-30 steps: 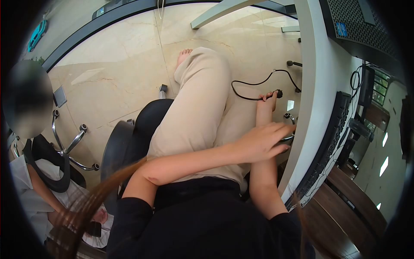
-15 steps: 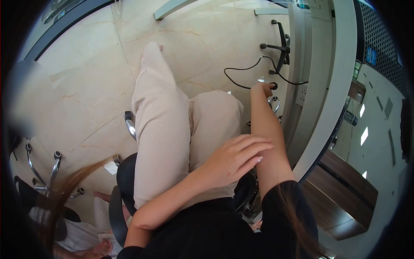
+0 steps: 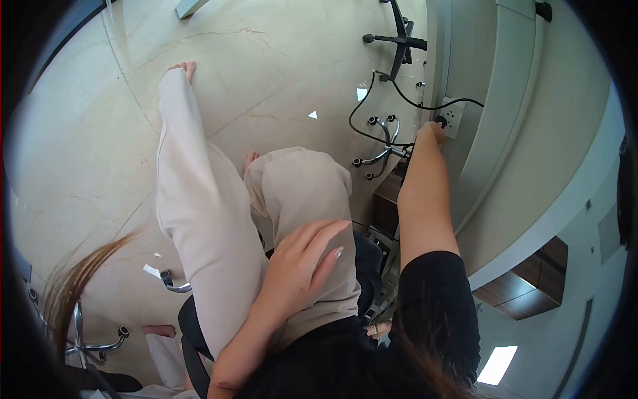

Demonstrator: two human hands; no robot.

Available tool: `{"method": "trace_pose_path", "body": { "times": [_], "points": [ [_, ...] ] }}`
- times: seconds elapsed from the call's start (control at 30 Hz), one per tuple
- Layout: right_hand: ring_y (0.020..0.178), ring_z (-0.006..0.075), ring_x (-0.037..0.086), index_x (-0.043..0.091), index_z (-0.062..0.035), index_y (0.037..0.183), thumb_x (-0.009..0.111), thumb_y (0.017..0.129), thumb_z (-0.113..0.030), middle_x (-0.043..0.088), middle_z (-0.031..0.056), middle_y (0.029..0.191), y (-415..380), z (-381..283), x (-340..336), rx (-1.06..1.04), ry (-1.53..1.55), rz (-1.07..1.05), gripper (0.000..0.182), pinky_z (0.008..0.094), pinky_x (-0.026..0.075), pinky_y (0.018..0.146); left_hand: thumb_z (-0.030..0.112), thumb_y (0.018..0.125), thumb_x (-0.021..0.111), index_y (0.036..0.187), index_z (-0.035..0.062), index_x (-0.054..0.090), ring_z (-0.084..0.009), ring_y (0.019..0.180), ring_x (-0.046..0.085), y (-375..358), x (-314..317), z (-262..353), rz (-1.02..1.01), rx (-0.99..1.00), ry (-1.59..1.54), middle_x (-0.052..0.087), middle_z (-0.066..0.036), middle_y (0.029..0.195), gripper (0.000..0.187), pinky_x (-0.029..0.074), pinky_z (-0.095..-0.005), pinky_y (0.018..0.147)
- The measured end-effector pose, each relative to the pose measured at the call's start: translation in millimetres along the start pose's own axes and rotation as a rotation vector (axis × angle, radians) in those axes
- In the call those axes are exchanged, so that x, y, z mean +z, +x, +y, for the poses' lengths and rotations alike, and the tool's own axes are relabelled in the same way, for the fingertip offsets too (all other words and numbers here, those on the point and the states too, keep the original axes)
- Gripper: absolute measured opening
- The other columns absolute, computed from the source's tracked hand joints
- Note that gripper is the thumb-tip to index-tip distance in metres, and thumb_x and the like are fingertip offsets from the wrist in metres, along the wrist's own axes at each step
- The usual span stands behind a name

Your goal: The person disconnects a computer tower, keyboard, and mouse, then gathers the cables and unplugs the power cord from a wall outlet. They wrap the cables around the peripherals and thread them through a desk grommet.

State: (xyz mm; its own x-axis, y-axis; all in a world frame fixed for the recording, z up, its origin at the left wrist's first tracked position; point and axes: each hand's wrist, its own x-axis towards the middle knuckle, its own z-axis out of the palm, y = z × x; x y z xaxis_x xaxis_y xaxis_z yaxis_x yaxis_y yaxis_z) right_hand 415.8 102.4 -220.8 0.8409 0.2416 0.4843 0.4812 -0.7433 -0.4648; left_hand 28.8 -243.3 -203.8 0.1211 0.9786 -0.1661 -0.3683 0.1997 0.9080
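Observation:
My right hand (image 3: 430,135) is stretched out low beside the desk, its fingers closed round a black plug (image 3: 440,122). The plug is up against the white socket plate (image 3: 453,118); whether its pins are inside cannot be seen. A thin black cable (image 3: 351,120) loops across the floor and passes behind my right wrist. My left hand (image 3: 300,261) is held over my lap, near the beige trousers (image 3: 302,179), fingers stretched out and nothing in them.
A black chair base (image 3: 401,41) and a chrome chair base (image 3: 385,147) stand close to the desk panel (image 3: 488,100). White scraps (image 3: 151,270) lie on the tiled floor. At lower left are another person's leg (image 3: 163,359) and a chair base (image 3: 83,346).
My right hand has moved with the plug from beside the desk to the socket plate. My left hand has come off my right forearm and over my lap. The view has shifted.

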Motion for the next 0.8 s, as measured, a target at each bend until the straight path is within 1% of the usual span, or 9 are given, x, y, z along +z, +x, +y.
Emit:
{"method": "trace_pose_path", "body": {
  "times": [0.03, 0.13, 0.23, 0.33, 0.43, 0.53, 0.63, 0.73, 0.8],
  "points": [
    [0.087, 0.0345, 0.067, 0.066, 0.0055, 0.093, 0.054, 0.093, -0.03, 0.067, 0.0217, 0.091, 3.2, -5.7, -3.1, 0.014, -0.012, -0.014, 0.038, 0.0423, 0.056, 0.072, 0.004, 0.086, 0.057, 0.118, 0.0033, 0.055, -0.0326, 0.105, 0.056, 1.9, 1.5, -0.9, -0.004, -0.025, 0.018, 0.058, -0.015, 0.113, 0.033, 0.044, -0.0359, 0.089],
    [0.088, 0.0347, 0.067, 0.065, 0.0062, 0.096, 0.053, 0.093, -0.035, 0.068, 0.0217, 0.092, 34.3, 15.7, 13.8, -0.178, -0.069, 0.111, 0.043, 0.042, 0.056, 0.072, 0.002, 0.085, 0.058, 0.117, 0.0019, 0.055, -0.0329, 0.104, 0.056, 5.7, 7.4, -3.7, 0.092, -0.132, 0.014, 0.059, -0.016, 0.111, 0.032, 0.044, -0.0354, 0.089],
    [0.09, 0.0355, 0.066, 0.065, 0.0071, 0.096, 0.048, 0.095, -0.041, 0.067, 0.0228, 0.095, 4.4, 2.7, -11.6, 0.007, 0.005, 0.138, 0.051, 0.0423, 0.055, 0.073, 0.006, 0.085, 0.059, 0.118, 0.0031, 0.054, -0.0334, 0.102, 0.056, 2.1, 15.7, -8.9, 0.122, -0.116, 0.023, 0.058, -0.015, 0.112, 0.034, 0.044, -0.0386, 0.087],
    [0.091, 0.0363, 0.066, 0.066, 0.0069, 0.096, 0.041, 0.096, -0.046, 0.067, 0.0234, 0.095, 16.7, 20.4, -5.6, 0.002, 0.04, 0.071, 0.059, 0.0437, 0.055, 0.075, 0.006, 0.085, 0.059, 0.118, 0.0026, 0.054, -0.0335, 0.102, 0.056, -11.8, 8.7, -17.2, 0.128, -0.128, 0.048, 0.058, -0.015, 0.112, 0.034, 0.044, -0.0385, 0.087],
    [0.085, 0.0365, 0.067, 0.064, 0.0091, 0.092, 0.04, 0.098, -0.039, 0.066, 0.0254, 0.091, 23.2, 32.2, -8.4, -0.089, 0.074, 0.079, 0.054, 0.0418, 0.059, 0.071, 0.006, 0.085, 0.06, 0.118, 0.0021, 0.054, -0.0333, 0.102, 0.056, -13.4, 7.4, -18.6, 0.137, -0.133, 0.037, 0.058, -0.015, 0.111, 0.034, 0.045, -0.0383, 0.087],
    [0.082, 0.0349, 0.068, 0.066, 0.007, 0.085, 0.039, 0.098, -0.042, 0.067, 0.0231, 0.086, 43.7, 40.6, -4.9, -0.036, 0.114, 0.007, 0.057, 0.0411, 0.057, 0.067, 0.006, 0.085, 0.06, 0.118, 0.0019, 0.053, -0.0333, 0.101, 0.056, -12.8, 7.4, -18.3, 0.139, -0.134, 0.059, 0.058, -0.015, 0.111, 0.034, 0.045, -0.0382, 0.087],
    [0.078, 0.0339, 0.068, 0.067, 0.0055, 0.081, 0.038, 0.098, -0.045, 0.068, 0.0198, 0.08, 36.1, 38.1, -13.5, -0.162, 0.008, -0.021, 0.061, 0.0417, 0.055, 0.066, 0.006, 0.085, 0.06, 0.118, 0.0019, 0.054, -0.0331, 0.101, 0.056, -13.4, 8.2, -19.7, 0.138, -0.139, 0.072, 0.058, -0.016, 0.111, 0.034, 0.045, -0.038, 0.086],
    [0.078, 0.0347, 0.067, 0.067, 0.0052, 0.081, 0.037, 0.098, -0.045, 0.068, 0.0195, 0.079, 49.0, 38.8, -6.6, -0.137, 0.122, -0.03, 0.061, 0.043, 0.054, 0.069, 0.007, 0.085, 0.06, 0.118, 0.0017, 0.054, -0.033, 0.1, 0.056, -12.5, 7.4, -19.0, 0.141, -0.141, 0.084, 0.058, -0.016, 0.111, 0.034, 0.045, -0.0381, 0.085],
    [0.081, 0.0354, 0.067, 0.067, 0.0073, 0.085, 0.037, 0.098, -0.043, 0.067, 0.0217, 0.083, 59.2, 34.8, -6.7, -0.083, 0.155, -0.084, 0.06, 0.0433, 0.054, 0.071, 0.004, 0.085, 0.059, 0.116, 0.0006, 0.054, -0.0336, 0.101, 0.056, -11.2, 6.5, -16.7, 0.146, -0.156, 0.065, 0.059, -0.017, 0.109, 0.032, 0.044, -0.0369, 0.087]
  ]
}}
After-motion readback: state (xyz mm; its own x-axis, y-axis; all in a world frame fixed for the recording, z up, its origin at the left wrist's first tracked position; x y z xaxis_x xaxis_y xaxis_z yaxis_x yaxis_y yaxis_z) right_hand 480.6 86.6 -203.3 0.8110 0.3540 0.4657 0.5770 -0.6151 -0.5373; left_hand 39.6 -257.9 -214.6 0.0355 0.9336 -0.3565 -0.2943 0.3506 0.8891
